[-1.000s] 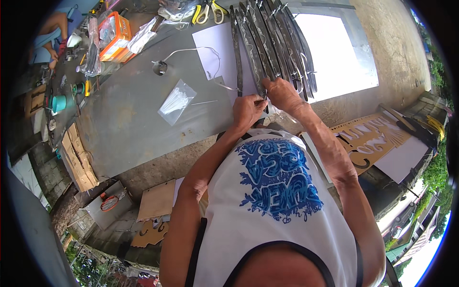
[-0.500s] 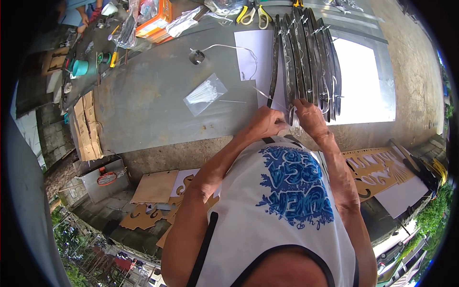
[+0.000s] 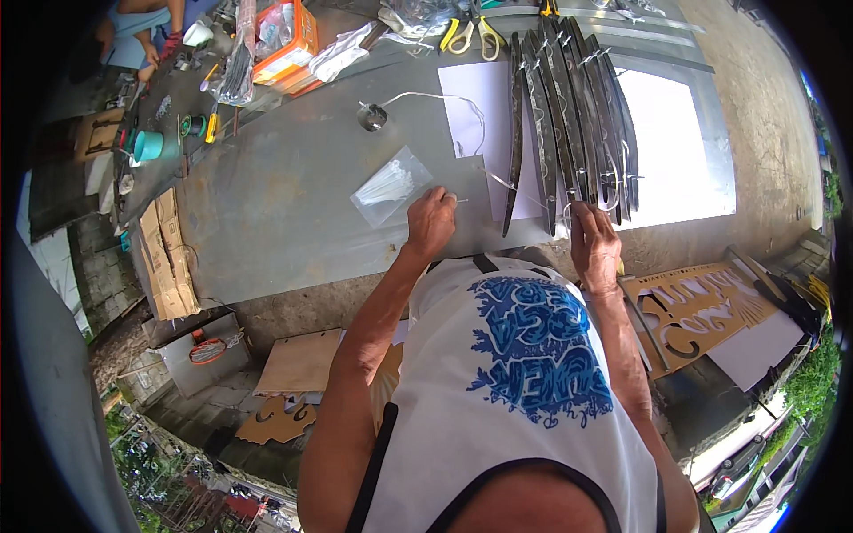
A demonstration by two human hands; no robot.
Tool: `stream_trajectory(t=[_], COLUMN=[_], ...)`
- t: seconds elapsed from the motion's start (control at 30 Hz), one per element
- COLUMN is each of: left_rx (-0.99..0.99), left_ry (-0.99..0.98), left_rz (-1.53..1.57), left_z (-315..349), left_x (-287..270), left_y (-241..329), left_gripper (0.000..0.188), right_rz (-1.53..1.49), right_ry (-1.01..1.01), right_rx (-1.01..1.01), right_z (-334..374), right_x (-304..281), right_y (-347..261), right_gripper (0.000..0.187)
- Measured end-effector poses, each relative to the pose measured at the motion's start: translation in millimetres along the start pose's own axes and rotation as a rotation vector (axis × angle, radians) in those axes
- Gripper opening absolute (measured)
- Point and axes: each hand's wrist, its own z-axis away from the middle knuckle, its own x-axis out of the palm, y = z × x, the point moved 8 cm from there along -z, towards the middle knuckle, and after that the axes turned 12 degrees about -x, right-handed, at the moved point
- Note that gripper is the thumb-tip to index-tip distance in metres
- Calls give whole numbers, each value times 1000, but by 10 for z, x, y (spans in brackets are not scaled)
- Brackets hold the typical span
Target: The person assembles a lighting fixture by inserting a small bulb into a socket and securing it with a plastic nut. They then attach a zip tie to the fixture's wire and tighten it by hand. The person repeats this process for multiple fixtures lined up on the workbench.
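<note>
My left hand is closed on the grey sheet-metal tabletop, pinching a thin white cable tie whose end sticks out to the right. Beside it lies a clear plastic bag of white cable ties. My right hand is closed at the near end of a row of long, dark, curved strips, several of them lying side by side with white ties sticking out. A white cord runs to its fingertips. Exactly what those fingers grip is partly hidden.
A dark round piece trails white wire left of the strips. White sheets lie under them. Scissors, an orange box and a teal cup stand farther off. Cardboard rests at left; another person sits far left.
My left hand has left the strips, moved left and picked up the loose cable tie from the tabletop. My right hand has shifted slightly right and nearer, staying at the strips' near ends.
</note>
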Motion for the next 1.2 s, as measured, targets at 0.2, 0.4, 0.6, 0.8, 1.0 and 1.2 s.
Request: stream_trajectory(t=[0.2, 0.4, 0.6, 0.8, 1.0, 1.2], left_rx=[51, 169, 306, 358, 381, 411], left_ry=[-100, -167, -205, -222, -204, -193], left_rz=[-66, -50, 11, 48, 69, 137], left_z=[-6, -12, 19, 16, -2, 8], left_x=[176, 275, 291, 293, 225, 95], left_y=[22, 151, 7, -3, -1, 38], left_gripper=[15, 17, 28, 33, 21, 16], right_rz=[-266, -251, 243, 173, 161, 143], right_ry=[-37, -145, -385, -166, -163, -223], right_rx=[17, -143, -271, -262, -153, -113], right_z=[217, 117, -176, -145, -111, -48], right_x=[353, 1000, 1754, 1838, 1915, 1962], right_y=[-264, -556, -959, -939, -928, -971], right_gripper=[20, 36, 27, 14, 23, 19])
